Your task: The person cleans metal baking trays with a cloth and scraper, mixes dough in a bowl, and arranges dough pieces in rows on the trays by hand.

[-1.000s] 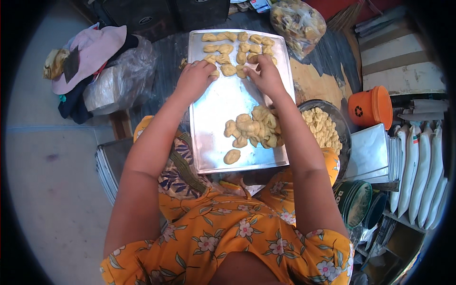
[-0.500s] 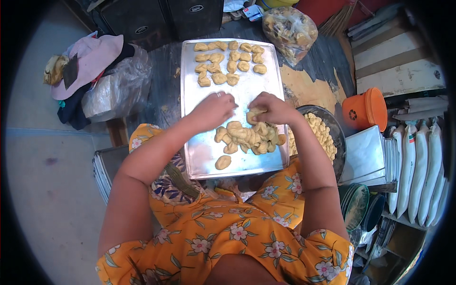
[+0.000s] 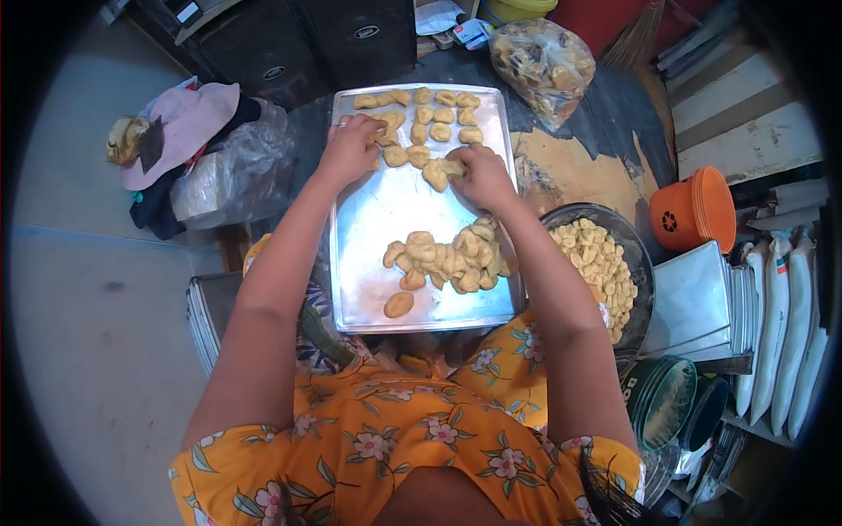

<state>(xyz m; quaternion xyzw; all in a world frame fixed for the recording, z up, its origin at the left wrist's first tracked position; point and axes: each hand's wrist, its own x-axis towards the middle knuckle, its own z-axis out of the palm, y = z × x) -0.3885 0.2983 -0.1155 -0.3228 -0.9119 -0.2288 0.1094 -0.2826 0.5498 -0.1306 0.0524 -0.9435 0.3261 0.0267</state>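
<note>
A metal baking tray [image 3: 368, 263] lies across my lap, with rows of small yellowish dough pieces [image 3: 441, 132] at its far end. My left hand [image 3: 353, 147] reaches to the left end of those rows, its fingers curled down on a dough piece there that is mostly hidden. My right hand [image 3: 482, 177] pinches a soft, stretched dough piece [image 3: 436, 174] just below the rows, near the tray's right side. Closer to me sits a heap of dough pieces [image 3: 452, 256], with one oval dough piece [image 3: 399, 304] apart from it.
Right of the tray stands a dark round basin [image 3: 645, 289] full of small dough pieces. Beyond it are orange buckets [image 3: 695, 210], stacked flat trays [image 3: 693, 298] and green buckets [image 3: 662, 403]. A clear bag [image 3: 544, 70] rests behind; a pink hat [image 3: 189, 131] lies left.
Both hands have moved away from me, from near the heap to the far rows. The left went further left; the right carried its dough piece up to the rows' lower edge.
</note>
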